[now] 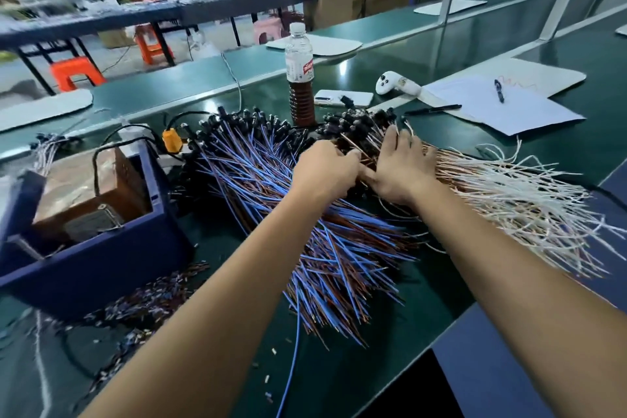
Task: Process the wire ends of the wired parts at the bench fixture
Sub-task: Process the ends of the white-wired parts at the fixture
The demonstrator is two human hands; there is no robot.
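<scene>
A big heap of wired parts sprawls across the middle of the green worktop (339, 383): blue-and-brown wires (305, 231) fan toward the near edge, while white-and-copper wires (509, 200) spread to the right. Both hands meet at the far middle of the heap. The left hand (324, 168) curls its fingers into the wires, pinching some; the right hand (402, 164) lies flat with fingers spread on the white-and-copper bundle. The dark blue fixture box (101, 248) sits at the left. A bottle (300, 78) stands just beyond the heap.
</scene>
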